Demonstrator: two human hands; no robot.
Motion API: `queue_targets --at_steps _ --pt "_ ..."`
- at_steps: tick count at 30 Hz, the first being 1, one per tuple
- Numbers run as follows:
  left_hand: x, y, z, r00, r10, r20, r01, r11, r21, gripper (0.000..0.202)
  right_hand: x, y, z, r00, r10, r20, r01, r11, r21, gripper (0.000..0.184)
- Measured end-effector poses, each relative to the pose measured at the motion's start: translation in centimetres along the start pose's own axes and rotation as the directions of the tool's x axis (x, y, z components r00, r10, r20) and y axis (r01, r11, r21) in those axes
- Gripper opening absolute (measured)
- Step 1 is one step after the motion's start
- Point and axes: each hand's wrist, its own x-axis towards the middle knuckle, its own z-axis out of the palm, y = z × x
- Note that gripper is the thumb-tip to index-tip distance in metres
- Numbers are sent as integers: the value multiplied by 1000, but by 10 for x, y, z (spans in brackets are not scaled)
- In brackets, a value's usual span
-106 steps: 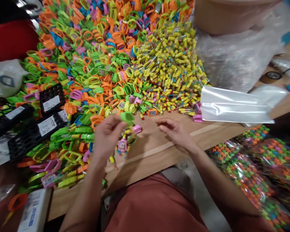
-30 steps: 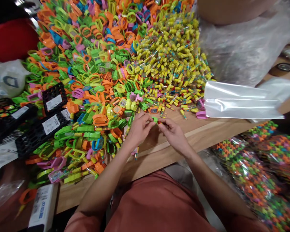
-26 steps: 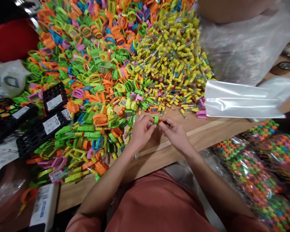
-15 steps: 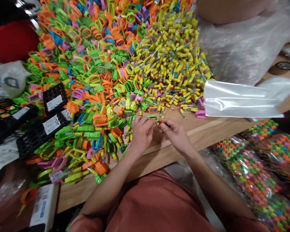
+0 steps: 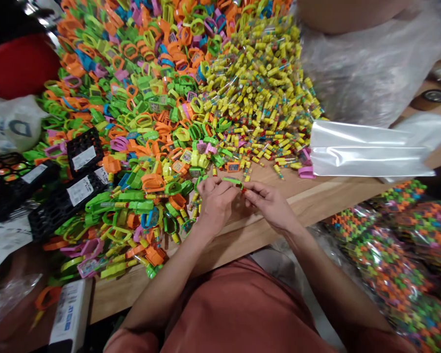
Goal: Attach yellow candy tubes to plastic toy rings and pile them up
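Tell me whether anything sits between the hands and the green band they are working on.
Nothing visible does. The left hand and the right hand both pinch the green band, one at each end, above a bare stretch of the wooden table. The pile of coloured bands lies to the left and beyond.

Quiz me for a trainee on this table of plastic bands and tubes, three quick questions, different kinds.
1. True or false: the left hand and the right hand lie far apart, both empty.
2. The flat clear bags lie: A) to the left of both hands; B) to the right of both hands; C) under the black crates.
3. Fill in: the heaped small tubes are mostly ____ in colour.

Key: 1 false, the left hand pinches a green band and the right hand a red-tipped piece at its end; 2 B; 3 yellow.
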Motion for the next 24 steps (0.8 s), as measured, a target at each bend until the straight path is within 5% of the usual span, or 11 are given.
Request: queue_targets --at_steps 6,9,11,14,16,18,19,21,22,24 --pt "-6 9 10 995 84 -48 -80 993 92 24 3 7 6 997 -46 -54 42 996 -77 23" --pt "-10 3 -1 990 124 -74 -113 985 134 19 2 4 12 1000 -10 21 11 999 -50 28" --pt "-14 -10 -28 992 90 -91 -73 983 169 18 4 0 9 998 -14 69 19 998 -62 33" --pt "-23 -38 -95 974 -52 -222 105 966 237 8 13 0 -14 991 -132 -1 128 960 -249 34" --pt "-27 -51 -136 888 -175 -425 314 906 283 11 23 6 -36 961 -267 -66 210 867 -452 27" --pt "-29 -52 -156 825 -272 -495 438 861 257 23 33 15 -54 925 -375 -67 256 742 -619 22" --pt "-29 -49 -155 835 -266 -482 419 875 242 24 38 21 -60 915 -402 -37 273 682 -678 21" --pt "-28 -37 -131 923 -165 -347 248 945 211 19 45 29 -66 913 -406 43 293 580 -760 22" --pt "-27 -30 -112 971 -107 -216 148 972 185 19 47 33 -66 917 -391 77 296 539 -789 23" --pt "-29 -19 -70 999 -37 34 31 987 160 28 49 38 -64 925 -362 115 289 475 -831 25"
